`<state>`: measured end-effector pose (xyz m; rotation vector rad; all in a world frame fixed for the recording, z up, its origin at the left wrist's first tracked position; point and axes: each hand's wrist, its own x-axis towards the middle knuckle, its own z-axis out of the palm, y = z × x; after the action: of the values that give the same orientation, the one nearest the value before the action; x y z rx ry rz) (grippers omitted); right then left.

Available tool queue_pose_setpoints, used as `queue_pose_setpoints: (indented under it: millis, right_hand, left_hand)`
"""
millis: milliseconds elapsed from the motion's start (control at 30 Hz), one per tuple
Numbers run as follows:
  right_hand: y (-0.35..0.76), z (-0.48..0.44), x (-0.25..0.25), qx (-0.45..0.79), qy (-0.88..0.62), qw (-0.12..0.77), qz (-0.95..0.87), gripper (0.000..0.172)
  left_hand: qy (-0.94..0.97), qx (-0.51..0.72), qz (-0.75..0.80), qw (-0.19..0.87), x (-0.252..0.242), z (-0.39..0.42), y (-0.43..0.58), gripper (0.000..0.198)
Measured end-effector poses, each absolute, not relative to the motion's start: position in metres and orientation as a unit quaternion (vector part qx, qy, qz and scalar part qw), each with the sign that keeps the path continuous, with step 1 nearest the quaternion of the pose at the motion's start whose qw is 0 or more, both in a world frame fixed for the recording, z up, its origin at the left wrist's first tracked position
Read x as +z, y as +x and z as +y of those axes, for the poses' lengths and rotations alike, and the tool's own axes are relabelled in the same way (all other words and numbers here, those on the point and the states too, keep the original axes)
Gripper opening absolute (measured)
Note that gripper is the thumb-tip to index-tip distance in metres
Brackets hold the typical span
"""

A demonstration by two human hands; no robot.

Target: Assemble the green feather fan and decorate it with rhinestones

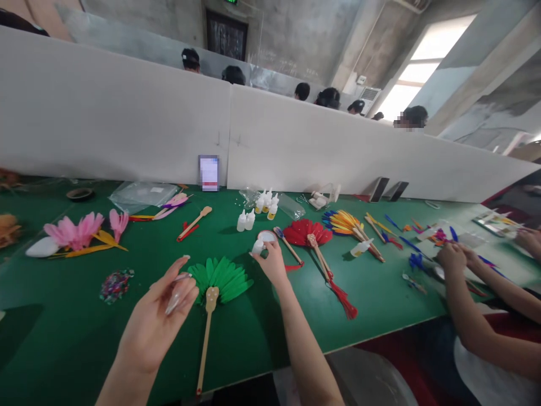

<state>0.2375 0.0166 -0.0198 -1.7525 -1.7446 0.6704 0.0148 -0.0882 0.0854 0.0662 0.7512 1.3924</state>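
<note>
Head view: the green feather fan (220,279) lies flat on the table, spread open, its wooden stick (205,338) running down toward the near edge. It sits right between the two hands. The left hand (163,313) hovers just beside its left edge, lifted off the surface. The right hand (273,262) is just past its upper right corner. At that hand's fingertips is a small white bottle (257,246), right against a little round tub (267,235).

The green table (63,338) is crowded. There is a red feather fan (306,232) with a red tassel to the right, a cluster of white glue bottles (245,220) behind, and pink feathers (76,232) far left. A small heap of coloured sequins (115,285) lies near the left hand. A low white partition (127,113) runs along the far side, with the tops of people's heads behind it and bare concrete walls and a bright window beyond. At the right, a co-worker's hands (451,256) are busy among blue and red feathers.

The left hand has its fingers half curled, long nails up, thumb close to forefinger. Whether anything is pinched there, I cannot tell. The right hand is closed around the small white bottle, wrist bent down to the table.
</note>
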Motion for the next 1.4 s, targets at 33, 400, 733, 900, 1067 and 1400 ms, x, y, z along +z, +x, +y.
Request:
queue_pose_setpoints:
  millis: [33, 400, 733, 900, 1067, 1400]
  right_hand:
    - [0.234, 0.015, -0.020, 0.252, -0.650, 0.302, -0.650, 0.029]
    - [0.235, -0.027, 0.098, 0.390, -0.460, 0.357, -0.713, 0.032]
    - [0.231, -0.043, 0.181, 0.349, -0.407, 0.436, -0.723, 0.028]
    - [0.226, -0.042, 0.180, 0.386, -0.353, 0.406, -0.749, 0.027]
    - [0.222, -0.044, 0.186, 0.410, -0.367, 0.447, -0.706, 0.031]
    - [0.219, -0.041, 0.177, 0.401, -0.346, 0.536, -0.658, 0.033]
  left_hand:
    - [0.026, 0.620, 0.334, 0.710, 0.085, -0.088, 0.017, 0.031]
    - [-0.001, 0.624, 0.286, 0.727, 0.100, -0.080, 0.016, 0.032]
    - [-0.018, 0.617, 0.205, 0.760, 0.119, -0.086, 0.016, 0.028]
    - [-0.026, 0.614, 0.200, 0.763, 0.120, -0.091, 0.013, 0.028]
    - [-0.034, 0.615, 0.196, 0.763, 0.123, -0.098, 0.014, 0.024]
    - [-0.044, 0.604, 0.192, 0.772, 0.125, -0.100, 0.022, 0.029]
